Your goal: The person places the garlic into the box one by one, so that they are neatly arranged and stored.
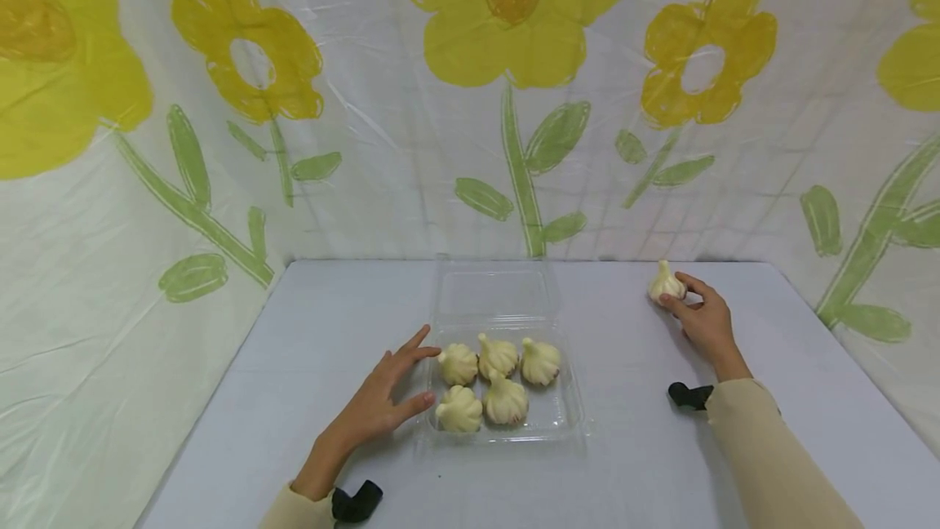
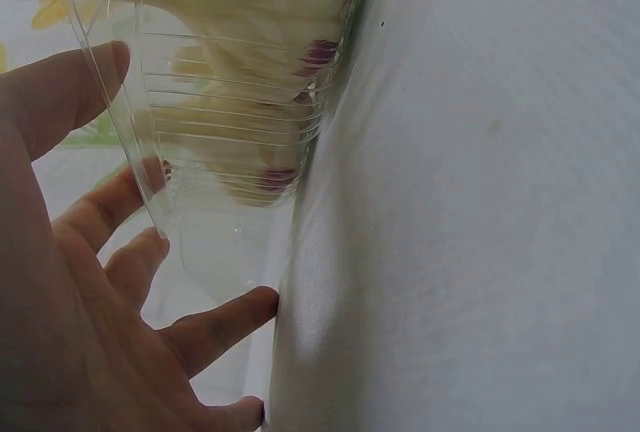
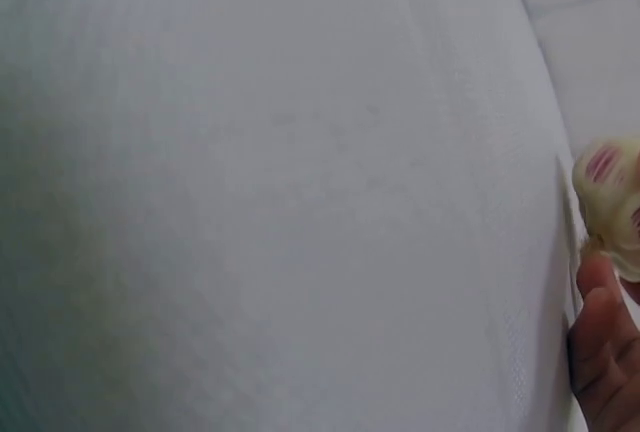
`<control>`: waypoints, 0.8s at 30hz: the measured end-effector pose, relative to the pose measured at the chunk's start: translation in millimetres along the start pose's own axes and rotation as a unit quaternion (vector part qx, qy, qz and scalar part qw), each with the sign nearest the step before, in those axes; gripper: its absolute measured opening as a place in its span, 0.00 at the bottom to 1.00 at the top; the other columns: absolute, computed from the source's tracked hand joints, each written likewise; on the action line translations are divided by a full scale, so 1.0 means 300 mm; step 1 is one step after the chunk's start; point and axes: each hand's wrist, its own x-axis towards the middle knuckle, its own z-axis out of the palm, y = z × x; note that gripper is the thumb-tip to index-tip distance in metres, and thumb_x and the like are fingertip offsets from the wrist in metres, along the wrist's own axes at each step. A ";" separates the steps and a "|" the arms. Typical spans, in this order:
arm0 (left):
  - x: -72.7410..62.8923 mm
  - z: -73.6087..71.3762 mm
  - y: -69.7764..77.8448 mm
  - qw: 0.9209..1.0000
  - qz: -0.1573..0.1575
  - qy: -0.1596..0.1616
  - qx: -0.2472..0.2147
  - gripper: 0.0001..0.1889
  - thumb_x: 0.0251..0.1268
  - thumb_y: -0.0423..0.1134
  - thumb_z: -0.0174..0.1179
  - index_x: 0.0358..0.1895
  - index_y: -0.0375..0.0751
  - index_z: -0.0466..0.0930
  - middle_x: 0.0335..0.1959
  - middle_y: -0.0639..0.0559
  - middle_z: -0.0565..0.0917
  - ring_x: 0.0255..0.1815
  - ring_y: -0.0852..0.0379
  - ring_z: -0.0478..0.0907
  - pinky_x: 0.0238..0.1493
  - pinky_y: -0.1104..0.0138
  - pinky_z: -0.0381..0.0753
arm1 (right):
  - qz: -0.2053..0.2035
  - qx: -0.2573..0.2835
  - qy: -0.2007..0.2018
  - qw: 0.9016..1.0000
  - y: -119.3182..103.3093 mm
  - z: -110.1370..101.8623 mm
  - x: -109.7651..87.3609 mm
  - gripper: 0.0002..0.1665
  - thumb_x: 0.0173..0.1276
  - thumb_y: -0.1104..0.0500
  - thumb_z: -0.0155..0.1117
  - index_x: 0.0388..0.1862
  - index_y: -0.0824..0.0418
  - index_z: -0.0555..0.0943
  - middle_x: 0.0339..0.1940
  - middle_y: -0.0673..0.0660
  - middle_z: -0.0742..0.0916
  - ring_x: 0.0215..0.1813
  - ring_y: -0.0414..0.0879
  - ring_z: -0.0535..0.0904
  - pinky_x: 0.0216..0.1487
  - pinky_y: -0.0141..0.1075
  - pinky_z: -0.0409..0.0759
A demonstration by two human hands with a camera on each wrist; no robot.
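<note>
A clear plastic clamshell box (image 1: 543, 423) lies with its lid laid back on the table. Several garlic bulbs sit inside it, one of them a front-left garlic bulb (image 1: 459, 409); the front right spot of the box holds none. My left hand (image 1: 378, 398) is at the box's left side, fingers spread and thumb near the rim. In the left wrist view the fingers (image 2: 225, 327) are fairly straight beside the clear wall. Far to the right, my right hand (image 1: 707, 321) pinches another garlic bulb (image 1: 665, 286) between thumb and fingers, its stem pointing up. Only part of that hand shows in the right wrist view.
The clear lid (image 1: 495, 292) lies flat behind the box. A white table (image 1: 338, 308) runs back to a curtain (image 1: 367, 211) painted with yellow flowers. Dark wrist-worn pieces sit beside each sleeve, such as the black piece (image 1: 357, 502) at the left.
</note>
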 end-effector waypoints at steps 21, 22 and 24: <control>0.000 -0.003 -0.001 1.000 0.000 0.000 -0.006 0.31 0.67 0.45 0.64 0.73 0.52 0.70 0.84 0.45 0.56 0.81 0.35 0.57 0.71 0.22 0.45 | 0.003 0.037 -0.039 0.999 -0.053 0.020 -0.078 0.43 0.71 0.38 0.65 0.78 0.56 0.67 0.69 0.64 0.76 0.41 0.27 0.76 0.36 0.26 0.79; 0.001 -0.002 -0.001 1.000 0.001 0.000 -0.005 0.31 0.67 0.45 0.64 0.73 0.52 0.70 0.84 0.45 0.56 0.81 0.35 0.57 0.71 0.22 0.45 | 0.005 0.042 -0.039 0.998 -0.056 0.020 -0.089 0.43 0.71 0.39 0.65 0.78 0.56 0.67 0.68 0.62 0.77 0.41 0.28 0.76 0.37 0.26 0.80; 0.002 -0.001 -0.002 1.000 0.003 0.000 -0.006 0.31 0.67 0.44 0.65 0.73 0.51 0.70 0.83 0.44 0.56 0.81 0.35 0.57 0.71 0.22 0.45 | 0.008 0.050 -0.040 0.998 -0.061 0.021 -0.110 0.43 0.71 0.39 0.66 0.78 0.56 0.68 0.64 0.54 0.78 0.42 0.29 0.77 0.37 0.27 0.80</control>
